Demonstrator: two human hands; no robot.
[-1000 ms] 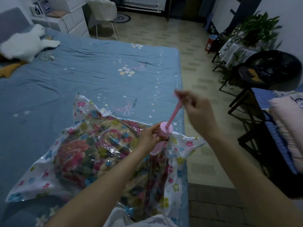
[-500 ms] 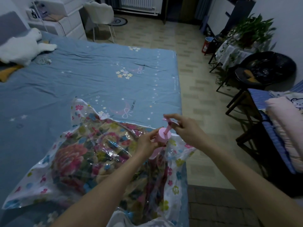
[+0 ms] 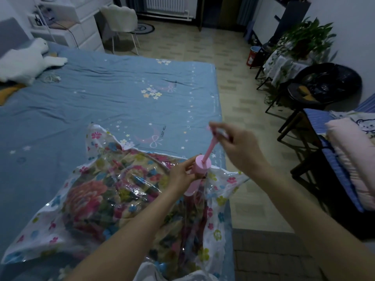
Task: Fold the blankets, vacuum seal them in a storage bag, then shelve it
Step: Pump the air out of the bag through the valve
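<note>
Lying on the near corner of the bed [image 3: 113,94], the storage bag [image 3: 113,201] is clear plastic with a white border printed in small coloured flowers; wrinkled, glossy. Inside it a folded blanket [image 3: 89,199] with large pink and red blooms shows through. A pink hand pump [image 3: 199,170] stands on the bag near its right edge. Left hand [image 3: 181,175] grips the pump's cylinder, fingers curled around it. Right hand [image 3: 236,148] clenches the handle at the top of the pink plunger rod [image 3: 211,148], rod drawn out of the cylinder; handle blurred.

Bed has a blue sheet with stars, flowers, bow prints. White plush toy [image 3: 24,61] at the far left of the bed. Beyond: white chair [image 3: 119,19], white drawers [image 3: 81,31], radiator [image 3: 166,5], tiled floor. Right side: potted plant [image 3: 304,39], black round chair [image 3: 326,84], pink folded bedding [image 3: 353,159] on a blue striped cover.

Pump's long axis runs near upright, tilted: base down-left on the bag, rod pointing up and to the right, away from the person.
</note>
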